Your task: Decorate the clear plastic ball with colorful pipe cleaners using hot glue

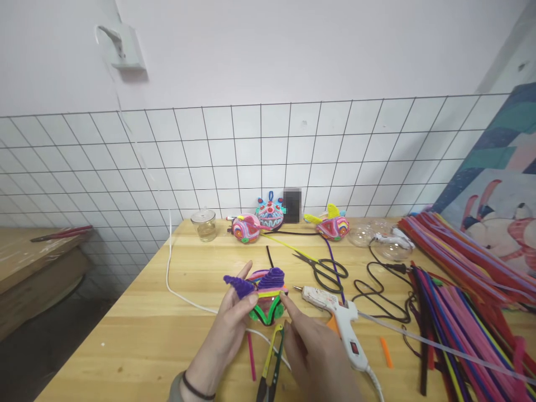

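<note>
A small ornament made of a clear ball wrapped in coloured pipe cleaners sits between my hands, low over the table. Two fuzzy purple wing shapes stick out from its top, and a green pipe cleaner makes a V across its front. My left hand grips it from the left, thumb on the front. From the right, the index fingertip of my right hand presses its edge beside the green strip; the other fingers are curled and partly hidden. Yellow-and-green thread snips lie just below the ornament.
Right of my hands lie a white glue gun, black scissors and bundles of pipe cleaners. Finished ornaments and a glass cup stand along the tiled wall. A white cord crosses the table on the left.
</note>
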### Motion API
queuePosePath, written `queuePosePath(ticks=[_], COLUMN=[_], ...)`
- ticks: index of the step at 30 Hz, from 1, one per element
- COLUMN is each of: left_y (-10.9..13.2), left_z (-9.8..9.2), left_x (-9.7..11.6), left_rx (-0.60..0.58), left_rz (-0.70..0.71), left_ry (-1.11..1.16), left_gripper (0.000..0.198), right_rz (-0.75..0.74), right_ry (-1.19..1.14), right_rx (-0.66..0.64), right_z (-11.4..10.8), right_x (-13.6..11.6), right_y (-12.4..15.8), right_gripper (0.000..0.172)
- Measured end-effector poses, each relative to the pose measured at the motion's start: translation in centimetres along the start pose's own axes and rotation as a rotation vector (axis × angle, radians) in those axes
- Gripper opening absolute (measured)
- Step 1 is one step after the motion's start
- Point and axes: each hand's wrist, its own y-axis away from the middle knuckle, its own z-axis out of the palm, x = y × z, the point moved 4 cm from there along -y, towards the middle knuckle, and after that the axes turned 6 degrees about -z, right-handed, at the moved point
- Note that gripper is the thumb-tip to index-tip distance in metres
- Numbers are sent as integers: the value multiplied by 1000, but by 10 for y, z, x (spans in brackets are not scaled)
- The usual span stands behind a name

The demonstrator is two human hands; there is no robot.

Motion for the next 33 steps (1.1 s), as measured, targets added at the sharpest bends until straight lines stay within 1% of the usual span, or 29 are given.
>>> queuePosePath(ticks=[6, 12, 21, 25, 30, 33], left_y=[0, 1, 2, 2, 2, 3], left_z=[1, 2, 3, 3, 4, 6], left_x=[2, 2, 4, 3, 4, 6], left_rx=[16, 31, 27, 22, 20, 25], left_rz=[18, 16, 1, -7, -4, -15], left_ry=[6, 25, 18, 16, 13, 21], left_gripper=[74, 75, 79, 78, 75, 76], right_rz=[4, -5, 49, 46, 62, 63], right_ry=[14, 10, 3, 15, 9, 22], right_rx=[0, -10, -13, 0, -26, -18], right_z=[1, -1, 5, 5, 8, 8], right_x=[0, 0, 3, 4, 6, 6], right_y=[0, -2, 3, 4, 7, 8], right_gripper=[38, 38, 41, 40, 42, 42])
